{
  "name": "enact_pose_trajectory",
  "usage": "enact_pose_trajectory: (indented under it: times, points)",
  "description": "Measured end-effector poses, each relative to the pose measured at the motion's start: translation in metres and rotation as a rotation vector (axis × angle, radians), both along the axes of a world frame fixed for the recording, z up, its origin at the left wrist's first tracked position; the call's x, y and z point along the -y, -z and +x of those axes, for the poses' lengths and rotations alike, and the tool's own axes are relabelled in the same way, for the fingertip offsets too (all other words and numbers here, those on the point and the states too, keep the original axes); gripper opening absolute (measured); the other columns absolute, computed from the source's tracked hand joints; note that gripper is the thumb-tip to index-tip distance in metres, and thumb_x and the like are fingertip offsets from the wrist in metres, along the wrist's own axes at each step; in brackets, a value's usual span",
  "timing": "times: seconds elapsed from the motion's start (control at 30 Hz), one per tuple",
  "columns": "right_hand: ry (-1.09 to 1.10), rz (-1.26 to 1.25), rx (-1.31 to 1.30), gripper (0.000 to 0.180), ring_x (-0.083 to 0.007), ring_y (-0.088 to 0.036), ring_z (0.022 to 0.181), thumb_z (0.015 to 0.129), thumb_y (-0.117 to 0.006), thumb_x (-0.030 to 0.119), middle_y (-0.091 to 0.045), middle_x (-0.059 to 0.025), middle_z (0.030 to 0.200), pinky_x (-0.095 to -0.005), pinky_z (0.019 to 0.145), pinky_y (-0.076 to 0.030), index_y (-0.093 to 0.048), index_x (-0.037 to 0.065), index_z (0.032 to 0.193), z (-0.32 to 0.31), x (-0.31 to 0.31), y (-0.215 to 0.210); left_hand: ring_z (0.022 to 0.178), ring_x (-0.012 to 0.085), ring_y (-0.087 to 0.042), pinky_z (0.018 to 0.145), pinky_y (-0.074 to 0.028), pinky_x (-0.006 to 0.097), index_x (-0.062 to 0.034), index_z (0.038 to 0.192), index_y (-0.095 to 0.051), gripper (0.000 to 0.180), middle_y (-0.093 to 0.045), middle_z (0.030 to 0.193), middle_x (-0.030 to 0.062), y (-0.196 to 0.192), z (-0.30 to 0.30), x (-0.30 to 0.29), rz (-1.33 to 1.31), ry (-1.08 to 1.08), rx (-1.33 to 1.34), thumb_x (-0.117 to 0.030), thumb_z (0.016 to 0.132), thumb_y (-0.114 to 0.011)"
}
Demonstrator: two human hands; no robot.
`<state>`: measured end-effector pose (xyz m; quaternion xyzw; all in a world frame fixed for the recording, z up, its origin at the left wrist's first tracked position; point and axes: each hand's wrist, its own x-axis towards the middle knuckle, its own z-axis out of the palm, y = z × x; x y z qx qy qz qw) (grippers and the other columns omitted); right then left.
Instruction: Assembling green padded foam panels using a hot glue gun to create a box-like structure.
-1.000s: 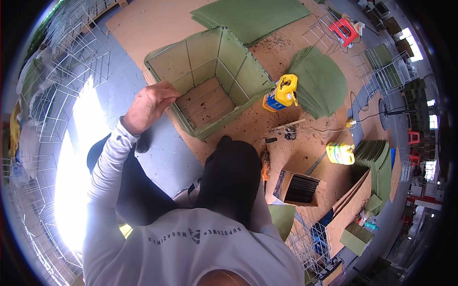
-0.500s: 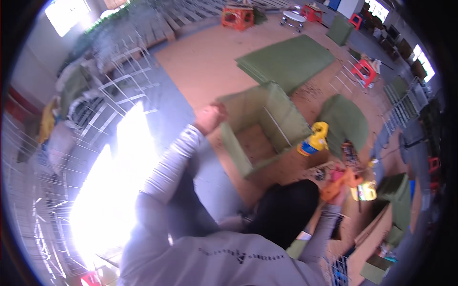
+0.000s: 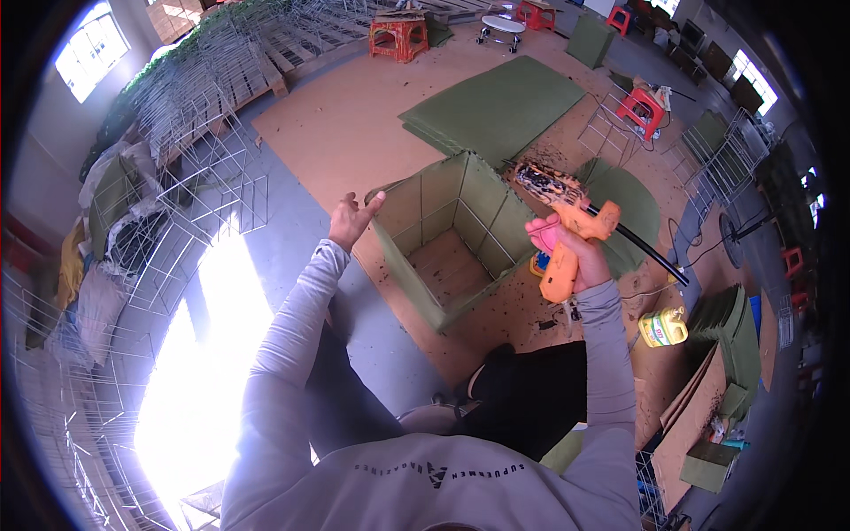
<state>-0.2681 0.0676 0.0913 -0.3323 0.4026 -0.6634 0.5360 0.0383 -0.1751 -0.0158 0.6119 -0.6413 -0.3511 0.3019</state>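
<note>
An open-topped box of green sheet over a wire frame stands before me on the brown floor sheet. At its left rim is my left hand, fingers apart, holding nothing; a fingertip is at or just over the corner, and I cannot tell if it touches. My right hand grips an orange glue gun beside the box's right wall. A long black glue stick comes out of its back, and its front end is crusted with dark residue. Behind that hand, a blue and yellow bottle is mostly hidden.
Green sheets lie flat beyond the box, and a rounded green piece lies to its right. A yellow jug stands right of my arm, near stacked green panels. Wire frames crowd the left; a red stool stands far right.
My right hand has brought the glue gun up and leftward, from beside the yellow jug to the box's right wall. My left hand's fingers have spread at the left rim. The view has shifted.
</note>
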Motion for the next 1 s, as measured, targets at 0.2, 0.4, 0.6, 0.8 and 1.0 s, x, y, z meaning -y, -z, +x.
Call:
enact_pose_trajectory:
  times: [0.2, 0.4, 0.6, 0.8, 1.0]
  points:
    - [-0.155, 0.151, -0.008, 0.026, -0.0277, -0.062, 0.097, 0.087, -0.061, 0.015, -0.062, -0.0171, 0.1, -0.0378, 0.088, -0.05, -0.053, -0.001, 0.106, 0.046, 0.036, 0.018, 0.079, 0.0257, -0.065, 0.07, -0.054, 0.035, 0.0113, 0.118, -0.045, 0.066, -0.064, 0.093, 0.0212, 0.007, -0.002, -0.016, 0.125, 0.25, 0.019, -0.022, 0.069, -0.073]
    - [-0.314, 0.273, -0.001, 0.033, -0.0272, -0.063, 0.094, 0.089, -0.06, 0.022, -0.062, -0.0177, 0.097, -0.0368, 0.085, -0.051, -0.051, -0.001, 0.111, 0.071, 0.058, 0.047, 0.064, 0.0188, -0.068, 0.058, -0.056, 0.025, 0.0148, 0.102, -0.056, 0.038, -0.066, 0.076, 0.0157, 0.008, 0.018, -0.013, 0.262, 0.302, -0.286, -0.005, 0.071, -0.066]
    - [-0.354, 0.368, -0.017, 0.036, -0.0254, -0.065, 0.087, 0.09, -0.059, 0.023, -0.063, -0.0153, 0.091, -0.0354, 0.08, -0.053, -0.049, -0.001, 0.115, 0.084, 0.072, 0.048, 0.071, 0.0195, -0.067, 0.063, -0.057, 0.025, 0.0155, 0.105, -0.054, 0.034, -0.066, 0.083, 0.0145, -0.018, 0.016, -0.026, 0.41, 0.285, -0.42, 0.002, 0.075, -0.062]
    - [-0.369, 0.371, -0.036, 0.037, -0.021, -0.066, 0.08, 0.086, -0.065, 0.026, -0.063, -0.0117, 0.085, -0.0328, 0.074, -0.055, -0.053, 0.0, 0.109, 0.095, 0.085, 0.049, 0.068, 0.018, -0.067, 0.061, -0.057, 0.025, 0.0137, 0.103, -0.056, 0.032, -0.066, 0.078, 0.0133, -0.005, 0.016, -0.024, 0.384, 0.267, -0.334, 0.001, 0.075, -0.063]
    - [-0.295, 0.358, -0.029, 0.031, -0.0206, -0.065, 0.078, 0.087, -0.063, 0.023, -0.063, -0.0116, 0.083, -0.0308, 0.073, -0.054, -0.055, 0.0, 0.106, 0.09, 0.09, 0.051, 0.064, 0.0193, -0.067, 0.059, -0.053, 0.028, 0.0083, 0.097, -0.058, 0.029, -0.067, 0.071, 0.0132, -0.006, 0.007, -0.021, 0.134, 0.17, -0.099, 0.002, 0.07, -0.064]
